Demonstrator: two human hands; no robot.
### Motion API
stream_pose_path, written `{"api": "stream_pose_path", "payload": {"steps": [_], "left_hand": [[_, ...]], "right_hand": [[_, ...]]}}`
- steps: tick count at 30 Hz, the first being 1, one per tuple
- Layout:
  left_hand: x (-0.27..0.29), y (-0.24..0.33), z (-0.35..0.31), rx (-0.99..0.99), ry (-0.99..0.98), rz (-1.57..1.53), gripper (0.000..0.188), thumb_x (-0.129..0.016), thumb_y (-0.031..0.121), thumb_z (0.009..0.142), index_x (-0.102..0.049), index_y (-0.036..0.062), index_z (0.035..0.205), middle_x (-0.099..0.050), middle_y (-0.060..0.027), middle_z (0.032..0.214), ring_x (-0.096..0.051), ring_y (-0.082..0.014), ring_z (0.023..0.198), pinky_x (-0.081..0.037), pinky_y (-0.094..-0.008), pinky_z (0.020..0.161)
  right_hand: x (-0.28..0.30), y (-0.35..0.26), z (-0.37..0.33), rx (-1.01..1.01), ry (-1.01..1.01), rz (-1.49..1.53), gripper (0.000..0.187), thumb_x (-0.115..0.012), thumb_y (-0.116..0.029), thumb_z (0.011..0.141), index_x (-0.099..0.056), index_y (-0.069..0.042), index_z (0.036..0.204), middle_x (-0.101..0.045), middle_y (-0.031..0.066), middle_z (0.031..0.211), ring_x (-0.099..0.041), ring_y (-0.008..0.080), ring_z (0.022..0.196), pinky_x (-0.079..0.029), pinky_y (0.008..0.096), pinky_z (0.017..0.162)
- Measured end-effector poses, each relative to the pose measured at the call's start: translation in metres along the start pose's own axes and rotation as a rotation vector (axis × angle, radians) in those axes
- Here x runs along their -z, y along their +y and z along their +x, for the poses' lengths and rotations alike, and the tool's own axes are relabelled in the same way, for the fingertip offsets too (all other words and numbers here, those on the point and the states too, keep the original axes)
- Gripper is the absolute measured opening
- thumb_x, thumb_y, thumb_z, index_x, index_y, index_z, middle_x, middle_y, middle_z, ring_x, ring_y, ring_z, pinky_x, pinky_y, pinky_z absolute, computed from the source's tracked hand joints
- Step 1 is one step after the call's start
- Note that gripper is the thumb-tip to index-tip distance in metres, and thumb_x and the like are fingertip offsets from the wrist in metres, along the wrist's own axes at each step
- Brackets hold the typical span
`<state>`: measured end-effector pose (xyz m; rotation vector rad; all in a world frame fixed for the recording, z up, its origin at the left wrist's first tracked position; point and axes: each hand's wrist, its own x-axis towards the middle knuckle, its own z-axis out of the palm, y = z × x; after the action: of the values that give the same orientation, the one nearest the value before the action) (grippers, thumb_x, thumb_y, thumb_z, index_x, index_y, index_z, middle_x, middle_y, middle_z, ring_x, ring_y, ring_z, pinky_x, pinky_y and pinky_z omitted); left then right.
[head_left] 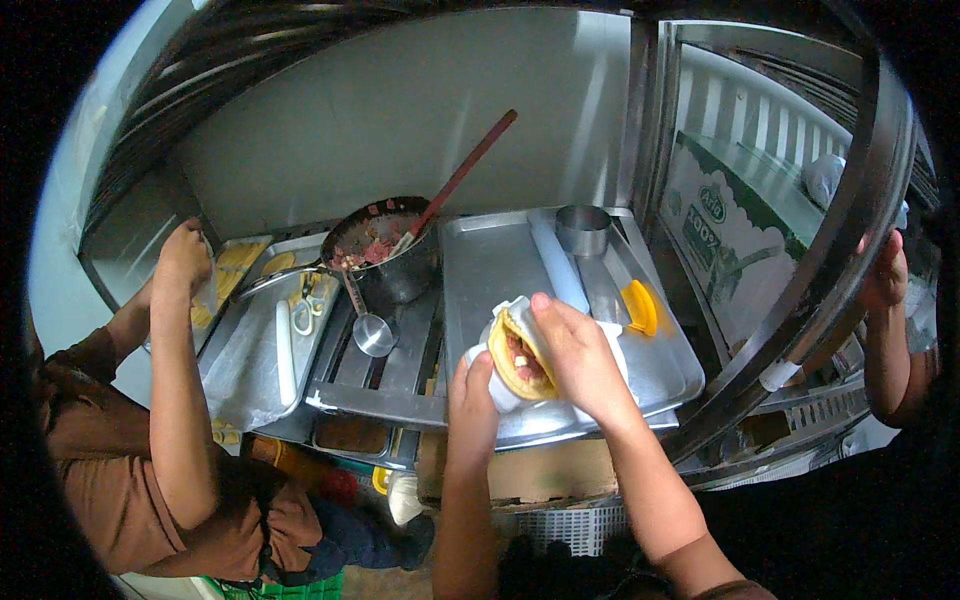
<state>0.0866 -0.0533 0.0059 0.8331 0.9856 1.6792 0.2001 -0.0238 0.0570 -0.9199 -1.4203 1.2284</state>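
Between my two hands a yellow dough round (508, 378) is folded up around a pinkish, chunky filling (522, 358), its mouth gaping. A white sheet, cloth or plastic, (512, 404) wraps it from beneath. My left hand (474, 400) grips the near left side, thumb up along the edge. From the right, my right hand (578, 358) presses the opposite side with its thumb and fingers; some fingers are hidden behind the sheet. Both hands are above the front of a metal tray (470, 260) holding a metal ring (583, 230), a pale blue roller (558, 262) and a yellow half-round tool (638, 308).
A dark pan (395, 275) of filling, with a red-handled spatula (465, 170), stands left of the tray, and a metal measuring cup (373, 335) hangs there. Further left, a co-worker's hand (185, 258) is over another tray (250, 375). Another person's hand (885, 272) is beyond the right-hand frame post.
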Motion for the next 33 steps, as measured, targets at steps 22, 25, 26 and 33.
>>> {"api": "stream_pose_path", "payload": {"steps": [22, 25, 26, 33], "left_hand": [[-0.043, 0.002, -0.071, -0.334, 0.056, 0.409, 0.033, -0.044, 0.025, 0.090, -0.046, -0.0060, 0.100, -0.058, -0.0258, 0.085, -0.059, -0.0382, 0.080, -0.045, -0.0403, 0.068], [-0.041, 0.000, -0.074, -0.405, -0.006, 0.478, 0.032, -0.047, 0.024, 0.089, -0.045, -0.0057, 0.101, -0.058, -0.0244, 0.083, -0.060, -0.0366, 0.078, -0.045, -0.0402, 0.067], [-0.039, 0.001, -0.075, -0.376, -0.021, 0.446, 0.032, -0.049, 0.023, 0.088, -0.044, -0.0052, 0.103, -0.058, -0.0231, 0.086, -0.060, -0.0341, 0.081, -0.045, -0.0391, 0.069], [-0.008, 0.005, -0.077, -0.385, -0.230, 0.114, 0.046, -0.062, 0.016, 0.083, -0.034, 0.0004, 0.115, -0.048, -0.0094, 0.110, -0.046, -0.0155, 0.101, -0.040, -0.0310, 0.086]], "right_hand": [[0.010, -0.002, -0.067, 0.347, 0.123, -0.318, 0.027, -0.042, -0.019, 0.090, -0.047, 0.000, 0.072, -0.047, 0.0184, 0.063, -0.048, 0.0344, 0.057, -0.038, 0.0392, 0.054], [0.009, 0.001, -0.071, 0.401, 0.160, -0.291, 0.025, -0.043, -0.019, 0.090, -0.047, 0.000, 0.073, -0.048, 0.0184, 0.063, -0.048, 0.0355, 0.057, -0.038, 0.0394, 0.054], [0.008, 0.000, -0.071, 0.407, 0.152, -0.318, 0.026, -0.042, -0.020, 0.090, -0.048, 0.000, 0.074, -0.048, 0.0184, 0.065, -0.048, 0.0359, 0.058, -0.039, 0.0396, 0.055], [-0.010, -0.009, -0.092, 0.540, 0.082, -0.595, 0.047, -0.028, -0.039, 0.093, -0.055, -0.001, 0.093, -0.052, 0.0194, 0.083, -0.048, 0.0382, 0.083, -0.037, 0.0438, 0.076]]}}
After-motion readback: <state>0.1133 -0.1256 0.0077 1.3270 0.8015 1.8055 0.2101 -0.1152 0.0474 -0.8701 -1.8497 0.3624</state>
